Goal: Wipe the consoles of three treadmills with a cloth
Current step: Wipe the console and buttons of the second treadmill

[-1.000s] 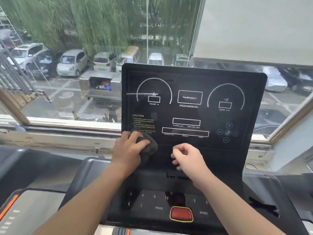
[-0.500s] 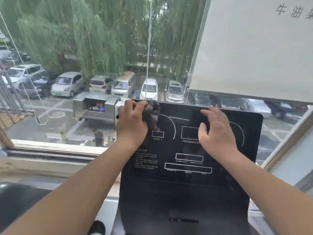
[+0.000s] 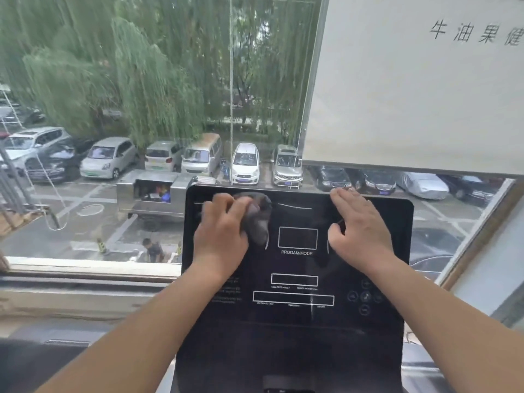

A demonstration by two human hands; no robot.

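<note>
A black treadmill console with white display outlines stands upright in front of me, filling the lower middle of the head view. My left hand presses a dark grey cloth against the console's upper left area, near the top edge. My right hand lies flat on the upper right of the panel, fingers together and reaching the top edge, holding nothing.
Behind the console is a large window with a sill, looking onto parked cars and willow trees. A white roller blind with printed characters hangs at the upper right. A wall edge stands at right.
My left hand carried the cloth from the console's lower left up to the top, then slightly right. My right hand rose from the lower middle and now rests flat at the top right. The view tilted up.
</note>
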